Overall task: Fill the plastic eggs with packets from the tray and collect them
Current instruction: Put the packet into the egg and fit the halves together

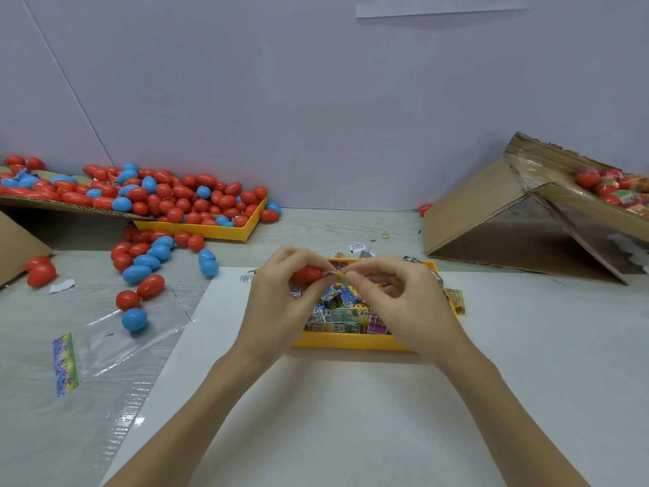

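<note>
Broadly, a pale table point(351, 416) runs up to a lilac wall point(316, 100), with a white sheet point(386, 398) laid over its near middle. Two cardboard boxes lie tipped on it. The right box point(491, 219) is lined with clear film and holds a small heap of red eggs point(597, 184), some wrapped in printed film; the exact number there cannot be told. The left box point(14, 247) spills a big pile point(158, 195) of glossy red and blue plastic eggs, far more red than blue and too many to count, over a cardboard flap and into a far yellow tray point(210, 232). More strays lie on the table before it, among them one blue egg point(134, 318) on a clear bag point(133, 339) and a red pair just behind it.

Nearer, a second yellow tray point(351, 344) sits on the sheet, filled with a heap of small printed packets point(342, 316), green, blue and pink, uncounted. Two or three more packets lie outside its rim.

Above this tray, the left hand point(277, 300) grips one red egg point(308, 274), fingers curled round it. The right hand point(397, 293) pinches a small folded packet point(338, 274) at the egg's right end, thumb and forefinger closed on it. Whether the egg is split open cannot be told.

One rubber band point(385, 236) lies beyond the tray.
</note>
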Demonstrator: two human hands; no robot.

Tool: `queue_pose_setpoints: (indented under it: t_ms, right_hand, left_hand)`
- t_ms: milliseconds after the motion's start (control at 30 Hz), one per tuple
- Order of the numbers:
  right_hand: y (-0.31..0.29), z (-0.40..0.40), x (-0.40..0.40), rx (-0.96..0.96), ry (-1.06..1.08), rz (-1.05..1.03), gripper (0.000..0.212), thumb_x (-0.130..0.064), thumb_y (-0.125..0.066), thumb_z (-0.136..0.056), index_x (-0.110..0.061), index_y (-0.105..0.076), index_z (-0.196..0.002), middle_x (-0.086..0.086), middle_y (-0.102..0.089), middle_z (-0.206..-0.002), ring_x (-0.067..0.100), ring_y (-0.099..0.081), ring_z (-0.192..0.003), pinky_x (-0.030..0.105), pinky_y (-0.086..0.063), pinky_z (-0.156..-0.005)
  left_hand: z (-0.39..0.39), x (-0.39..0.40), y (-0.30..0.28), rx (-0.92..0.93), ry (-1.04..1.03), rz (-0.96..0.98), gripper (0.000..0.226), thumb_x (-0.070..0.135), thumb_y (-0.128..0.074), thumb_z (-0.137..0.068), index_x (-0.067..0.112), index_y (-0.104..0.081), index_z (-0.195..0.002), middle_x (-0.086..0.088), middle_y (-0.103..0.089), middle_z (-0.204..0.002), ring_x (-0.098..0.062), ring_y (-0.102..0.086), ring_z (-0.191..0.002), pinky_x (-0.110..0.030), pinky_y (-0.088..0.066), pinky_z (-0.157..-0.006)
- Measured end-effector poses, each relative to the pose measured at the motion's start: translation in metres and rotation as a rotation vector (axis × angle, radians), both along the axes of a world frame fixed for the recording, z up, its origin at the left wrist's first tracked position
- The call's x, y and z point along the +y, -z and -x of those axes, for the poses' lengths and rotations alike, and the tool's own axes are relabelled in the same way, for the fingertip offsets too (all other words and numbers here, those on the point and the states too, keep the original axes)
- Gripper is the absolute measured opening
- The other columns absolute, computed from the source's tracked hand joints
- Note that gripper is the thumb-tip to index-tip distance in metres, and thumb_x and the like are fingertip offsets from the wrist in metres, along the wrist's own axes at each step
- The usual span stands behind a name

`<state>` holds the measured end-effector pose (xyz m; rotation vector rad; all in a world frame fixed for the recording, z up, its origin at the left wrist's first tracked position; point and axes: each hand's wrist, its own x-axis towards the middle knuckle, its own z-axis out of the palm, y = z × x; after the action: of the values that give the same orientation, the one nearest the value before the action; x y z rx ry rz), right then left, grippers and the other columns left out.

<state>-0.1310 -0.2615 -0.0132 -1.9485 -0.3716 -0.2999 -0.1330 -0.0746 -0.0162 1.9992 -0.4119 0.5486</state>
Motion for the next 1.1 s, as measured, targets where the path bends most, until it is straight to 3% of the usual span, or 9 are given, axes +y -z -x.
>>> queue_pose_setpoints:
  t_ms: [100, 200, 333, 500, 600, 767, 900, 1033, 1100]
  right_hand:
    - [-0.007, -0.004, -0.002, 0.478, -0.088, -0.408, 0.054, -0.06, -0.055, -0.088, -0.015, -0.075, -0.112, 0.009, -0.076, -0.106, 0.019, -0.077, -0.09, 0.025, -0.059, -0.068]
    - [-0.009, -0.002, -0.014, 0.676, -0.318, -0.526, 0.043, -0.046, -0.064, -0.092, -0.01, -0.078, -0.112, 0.013, -0.077, -0.105, 0.021, -0.075, -0.092, 0.023, -0.059, -0.07]
    - [-0.003, 0.0, -0.017, 0.659, -0.338, -0.517, 0.025, -0.011, -0.073, -0.091, -0.009, -0.075, -0.116, 0.01, -0.076, -0.095, 0.016, -0.073, -0.085, 0.02, -0.057, -0.071]
    - [0.0, -0.001, -0.013, 0.497, -0.184, -0.362, 0.028, -0.005, -0.073, -0.091, -0.011, -0.071, -0.119, 0.01, -0.077, -0.089, 0.016, -0.075, -0.083, 0.021, -0.058, -0.072]
    - [0.001, -0.001, -0.01, 0.411, -0.089, -0.292, 0.026, -0.003, -0.073, -0.091, -0.012, -0.073, -0.116, -0.004, -0.074, -0.078, 0.01, -0.072, -0.074, 0.021, -0.059, -0.071]
    - [0.002, -0.001, -0.012, 0.331, -0.015, -0.183, 0.022, -0.004, -0.072, -0.093, -0.016, -0.076, -0.111, 0.003, -0.068, -0.094, 0.014, -0.076, -0.075, 0.024, -0.062, -0.076]
    - [0.004, -0.002, -0.013, 0.32, 0.007, -0.169, 0.012, -0.007, -0.07, -0.095, -0.014, -0.077, -0.102, 0.003, -0.074, -0.085, 0.015, -0.077, -0.076, 0.029, -0.063, -0.078]
    - [0.005, -0.004, -0.01, 0.299, 0.043, -0.23, 0.01, -0.015, -0.069, -0.097, -0.013, -0.078, -0.094, 0.004, -0.076, -0.083, 0.014, -0.075, -0.08, 0.029, -0.063, -0.077]
    - [0.006, -0.005, -0.008, 0.315, 0.063, -0.25, 0.013, -0.019, -0.066, -0.099, -0.014, -0.078, -0.096, 0.006, -0.077, -0.089, 0.015, -0.075, -0.082, 0.036, -0.063, -0.083]
  left_hand:
    - [0.001, 0.002, -0.004, -0.073, 0.086, 0.023, 0.011, 0.005, -0.077, -0.088, 0.013, -0.077, -0.096, -0.003, -0.063, -0.101, -0.02, -0.067, -0.094, -0.028, -0.057, -0.08]
    - [0.0, 0.003, -0.005, -0.149, 0.151, -0.086, 0.014, 0.002, -0.077, -0.087, 0.012, -0.078, -0.097, -0.004, -0.06, -0.105, -0.02, -0.065, -0.096, -0.026, -0.056, -0.08]
    - [0.0, 0.004, -0.001, -0.21, 0.124, -0.239, 0.021, -0.003, -0.079, -0.084, 0.013, -0.079, -0.097, -0.002, -0.06, -0.108, -0.017, -0.064, -0.096, -0.024, -0.055, -0.081]
    - [-0.004, 0.007, 0.001, -0.191, 0.074, -0.237, 0.016, 0.0, -0.078, -0.086, 0.012, -0.079, -0.097, -0.002, -0.063, -0.098, -0.013, -0.064, -0.084, -0.024, -0.055, -0.075]
    - [-0.005, 0.009, 0.003, -0.148, 0.04, -0.179, 0.016, 0.002, -0.078, -0.088, 0.015, -0.079, -0.097, 0.001, -0.064, -0.093, -0.012, -0.065, -0.08, -0.02, -0.052, -0.071]
    - [-0.007, 0.01, 0.009, -0.023, 0.017, -0.374, 0.051, 0.028, -0.077, -0.091, 0.027, -0.06, -0.139, 0.013, -0.06, -0.092, 0.0, -0.058, -0.077, -0.008, -0.043, -0.072]
    - [-0.004, 0.008, 0.005, 0.089, 0.0, -0.218, 0.047, 0.06, -0.072, -0.077, 0.036, -0.046, -0.108, 0.016, -0.066, -0.083, -0.005, -0.064, -0.081, -0.012, -0.049, -0.066]
    - [-0.003, 0.007, 0.002, 0.188, 0.097, 0.043, 0.034, 0.04, -0.089, -0.073, 0.032, -0.066, -0.098, 0.004, -0.07, -0.09, -0.015, -0.063, -0.07, -0.03, -0.058, -0.067]
    - [0.0, 0.004, -0.001, 0.307, 0.15, 0.169, 0.034, 0.035, -0.091, -0.072, 0.032, -0.072, -0.1, 0.003, -0.072, -0.094, -0.015, -0.066, -0.07, -0.025, -0.059, -0.069]
